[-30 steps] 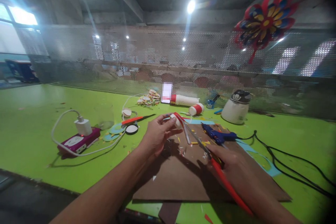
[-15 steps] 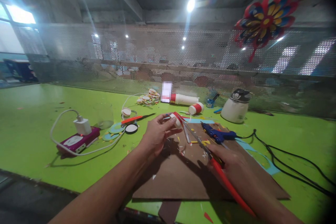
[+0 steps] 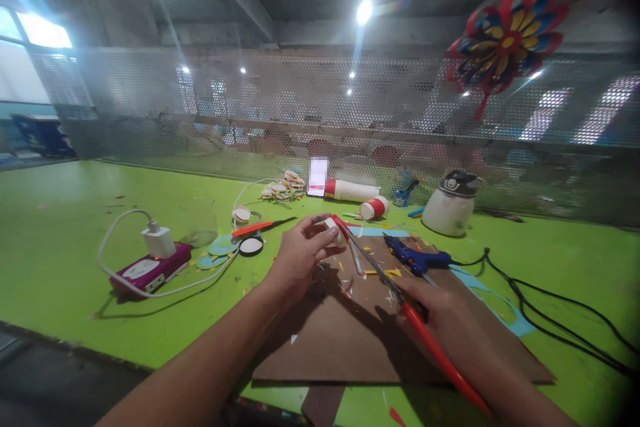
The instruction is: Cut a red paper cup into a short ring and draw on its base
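Red-and-white curved paper piece [image 3: 340, 231] pinched at tips of our left hand [image 3: 300, 250], above brown cardboard sheet [image 3: 345, 350]; our right hand [image 3: 443, 310] wrapped around red-handled metal scissors [image 3: 425, 337], blades at piece's right edge.

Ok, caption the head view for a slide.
Right hand holds scissors to a red-and-white piece in the left hand, over brown cardboard.

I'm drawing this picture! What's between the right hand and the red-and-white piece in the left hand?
The head view shows the metal blades of scissors there, pointing from the right hand toward the red-and-white piece.
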`<state>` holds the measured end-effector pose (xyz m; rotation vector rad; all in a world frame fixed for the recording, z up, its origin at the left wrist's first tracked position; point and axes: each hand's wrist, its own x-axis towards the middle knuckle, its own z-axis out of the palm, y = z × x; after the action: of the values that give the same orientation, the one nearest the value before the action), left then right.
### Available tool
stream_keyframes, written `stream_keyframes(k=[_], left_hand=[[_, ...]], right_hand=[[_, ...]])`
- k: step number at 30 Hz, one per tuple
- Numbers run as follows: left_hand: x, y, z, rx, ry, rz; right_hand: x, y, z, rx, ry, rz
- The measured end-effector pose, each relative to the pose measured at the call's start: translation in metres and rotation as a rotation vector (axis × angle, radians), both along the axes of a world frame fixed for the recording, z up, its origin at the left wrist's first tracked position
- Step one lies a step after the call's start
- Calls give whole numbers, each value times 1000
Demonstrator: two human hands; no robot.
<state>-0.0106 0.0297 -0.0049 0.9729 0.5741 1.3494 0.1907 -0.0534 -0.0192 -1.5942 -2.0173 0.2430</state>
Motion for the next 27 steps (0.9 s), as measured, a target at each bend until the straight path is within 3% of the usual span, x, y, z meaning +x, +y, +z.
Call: stream_keyframes(k=[16,27], left_hand=[[-1,-4,5,35,39,-24],[-1,-2,4,-49,-43,-37]], right_hand=[[-2,-2,2,5,-1,-5],[-3,-3,2,24,-12,-18]])
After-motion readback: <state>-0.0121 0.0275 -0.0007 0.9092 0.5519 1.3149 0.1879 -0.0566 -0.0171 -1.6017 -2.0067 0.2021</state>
